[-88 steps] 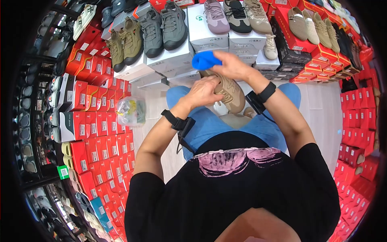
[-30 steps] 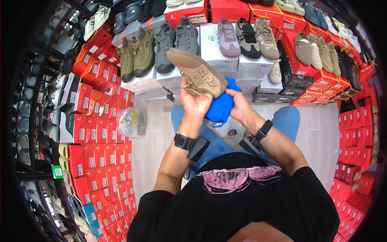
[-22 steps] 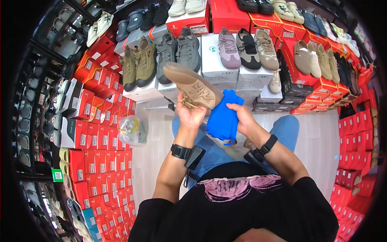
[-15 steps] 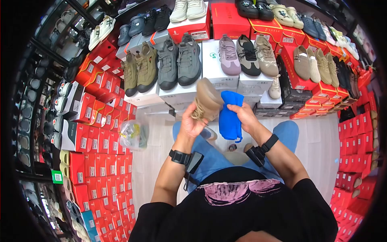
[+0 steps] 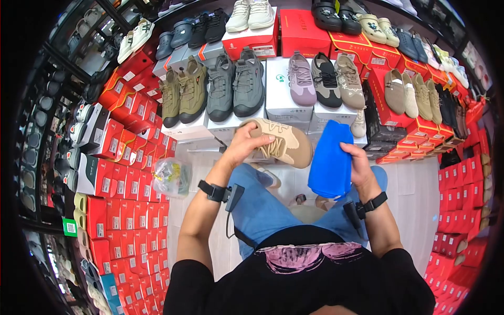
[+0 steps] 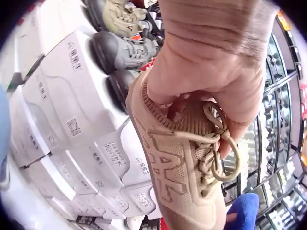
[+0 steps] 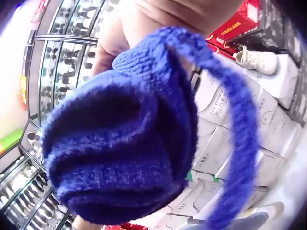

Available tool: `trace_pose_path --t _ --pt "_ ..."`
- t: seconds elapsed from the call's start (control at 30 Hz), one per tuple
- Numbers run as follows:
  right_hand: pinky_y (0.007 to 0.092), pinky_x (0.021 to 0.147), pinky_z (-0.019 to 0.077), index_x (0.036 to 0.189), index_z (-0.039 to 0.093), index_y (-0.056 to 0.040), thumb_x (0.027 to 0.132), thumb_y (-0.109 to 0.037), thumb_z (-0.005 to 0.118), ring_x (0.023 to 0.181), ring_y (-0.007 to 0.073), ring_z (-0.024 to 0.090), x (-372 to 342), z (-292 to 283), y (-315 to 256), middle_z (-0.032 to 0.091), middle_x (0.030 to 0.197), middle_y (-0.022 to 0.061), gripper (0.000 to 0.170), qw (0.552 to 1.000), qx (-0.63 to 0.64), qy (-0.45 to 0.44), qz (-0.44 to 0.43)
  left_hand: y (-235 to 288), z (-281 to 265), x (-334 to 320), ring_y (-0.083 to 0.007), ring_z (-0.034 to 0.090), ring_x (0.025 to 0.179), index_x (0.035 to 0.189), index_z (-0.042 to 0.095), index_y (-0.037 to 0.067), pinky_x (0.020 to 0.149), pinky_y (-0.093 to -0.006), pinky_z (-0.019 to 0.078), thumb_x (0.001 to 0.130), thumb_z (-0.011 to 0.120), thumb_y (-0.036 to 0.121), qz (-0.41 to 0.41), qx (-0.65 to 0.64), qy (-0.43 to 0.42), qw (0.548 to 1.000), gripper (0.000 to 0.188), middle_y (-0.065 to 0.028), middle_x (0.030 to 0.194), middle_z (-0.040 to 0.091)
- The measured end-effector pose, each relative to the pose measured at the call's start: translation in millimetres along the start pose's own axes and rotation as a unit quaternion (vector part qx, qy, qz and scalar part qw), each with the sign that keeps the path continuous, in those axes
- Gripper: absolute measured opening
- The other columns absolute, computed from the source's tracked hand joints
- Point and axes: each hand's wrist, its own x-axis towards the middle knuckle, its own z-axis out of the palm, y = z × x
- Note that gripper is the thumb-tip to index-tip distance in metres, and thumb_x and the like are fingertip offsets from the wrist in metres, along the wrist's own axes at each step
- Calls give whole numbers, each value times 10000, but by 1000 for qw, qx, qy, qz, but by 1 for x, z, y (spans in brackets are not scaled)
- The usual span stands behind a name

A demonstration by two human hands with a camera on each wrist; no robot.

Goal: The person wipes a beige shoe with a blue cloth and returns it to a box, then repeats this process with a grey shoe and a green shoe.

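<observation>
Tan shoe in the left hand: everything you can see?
The tan shoe has a knit-looking upper, ribbed collar, raised letter-like side pattern and matching looped laces. It is held aloft, toe toward the person's right. The left hand grips its opening, fingers inside, thumb by the laces. Its underside is hidden.

The room is brightly lit. A pale plank floor (image 5: 412,194) reaches the front edge of the stacked white boxes (image 5: 277,94). Red boxes (image 5: 131,211) line the floor's left edge; more red boxes (image 5: 462,194) rise along its right edge. Beyond the left stacks' outer edge stands a black-framed footwear rack (image 5: 42,229).
</observation>
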Motion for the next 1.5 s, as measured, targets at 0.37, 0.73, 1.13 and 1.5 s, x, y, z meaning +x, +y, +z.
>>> trace_pose_path --t 0.37,0.73,1.13,1.5 --pt "369 821 519 1143 533 -7 828 -78 584 910 219 631 35 20 40 628 1018 112 326 996 -82 -6 -26 62 -7 97 -174 597 859 1011 591 -21 782 -296 457 660 758 175 102 459 -92 878 435 -114 915 651" --pt "418 795 525 1102 543 -26 816 -86 588 881 266 632 136 32 40 629 978 126 295 993 61 38 -91 76 -24 196 -287 593 984 1116 572 14 835 -344 453 626 757 305 99 583 -64 804 599 -196 1007 630" --pt "420 814 519 1074 564 -13 820 -90 587 893 271 631 188 30 34 631 986 135 266 988 88 93 -83 48 -32 247 -312 552 1057 1106 591 63 915 -363 429 664 686 196 160 595 -10 787 471 -152 1085 612" --pt "309 764 506 1116 559 -13 797 -94 604 835 153 606 86 -12 -19 627 961 62 332 951 -299 75 12 -34 -11 91 -368 509 1044 1137 505 16 882 -425 424 765 660 119 436 441 161 767 416 -186 1103 542"
